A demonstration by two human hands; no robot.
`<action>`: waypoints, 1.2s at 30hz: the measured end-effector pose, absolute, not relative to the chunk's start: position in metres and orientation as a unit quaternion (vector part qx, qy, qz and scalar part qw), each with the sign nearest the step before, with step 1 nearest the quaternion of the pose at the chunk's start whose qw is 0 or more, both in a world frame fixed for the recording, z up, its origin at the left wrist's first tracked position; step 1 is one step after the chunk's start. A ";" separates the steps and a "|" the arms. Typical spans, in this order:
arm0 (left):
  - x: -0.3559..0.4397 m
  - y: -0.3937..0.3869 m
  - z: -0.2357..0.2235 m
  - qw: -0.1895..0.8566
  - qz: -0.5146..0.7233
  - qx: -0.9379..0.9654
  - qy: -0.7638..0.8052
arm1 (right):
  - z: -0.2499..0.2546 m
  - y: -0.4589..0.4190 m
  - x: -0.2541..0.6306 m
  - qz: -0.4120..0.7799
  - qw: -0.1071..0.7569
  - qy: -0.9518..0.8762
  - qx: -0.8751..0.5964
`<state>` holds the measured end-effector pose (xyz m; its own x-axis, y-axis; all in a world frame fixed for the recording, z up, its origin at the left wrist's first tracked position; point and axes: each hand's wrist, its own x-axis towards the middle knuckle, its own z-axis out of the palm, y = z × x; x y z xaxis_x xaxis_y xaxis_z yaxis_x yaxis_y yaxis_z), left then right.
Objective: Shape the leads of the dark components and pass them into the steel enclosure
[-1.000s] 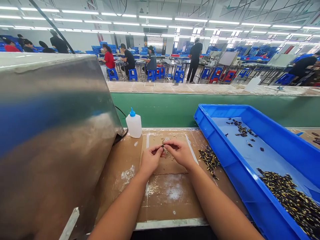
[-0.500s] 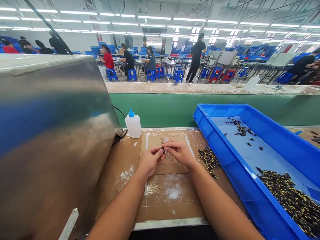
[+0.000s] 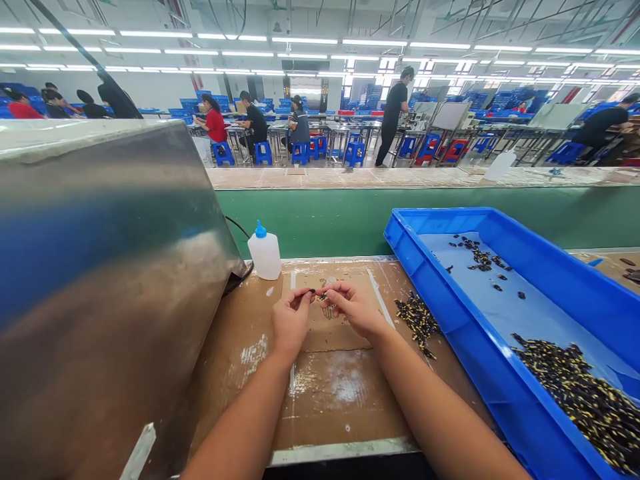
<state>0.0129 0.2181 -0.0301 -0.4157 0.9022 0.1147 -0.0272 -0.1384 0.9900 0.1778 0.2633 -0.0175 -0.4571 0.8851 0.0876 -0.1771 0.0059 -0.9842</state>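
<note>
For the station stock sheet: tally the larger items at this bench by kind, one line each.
White squeeze bottle with blue cap: 1
Blue plastic tray: 1
Stainless steel housing: 1
Total: 3
Small black-and-gold parts left out: too many to count.

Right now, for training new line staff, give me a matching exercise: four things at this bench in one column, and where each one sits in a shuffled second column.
Things:
1. White squeeze bottle with blue cap
2. Blue plastic tray
3. Heap of loose black-and-yellow parts
4. Stainless steel panel

Places:
A. Far left of the view, rising above the bench
B. On the cardboard-covered bench, just outside a tray wall
C. At the bench's back edge, before the green panel
D. At the right, lined with a pale sheet

Pairs: 1-C, 2-D, 3-B, 4-A
</note>
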 end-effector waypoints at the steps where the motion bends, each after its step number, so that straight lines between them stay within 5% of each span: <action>1: 0.013 0.216 -0.028 0.329 0.632 0.430 0.554 | -0.017 0.263 0.177 0.646 0.417 -0.562 -0.305; 15: 0.002 0.216 -0.031 0.049 0.566 0.642 0.515 | -0.013 0.264 0.181 0.766 0.387 -0.447 -0.251; 20: 0.003 0.217 -0.030 0.115 0.585 0.618 0.512 | -0.010 0.265 0.185 0.759 0.387 -0.458 -0.254; 27: 0.009 0.216 -0.024 0.319 0.611 0.472 0.550 | -0.025 0.294 0.204 0.436 0.552 -0.564 -0.432; 36: 0.014 0.212 -0.014 0.337 0.625 0.467 0.527 | -0.036 0.306 0.192 0.135 0.523 -0.734 -0.412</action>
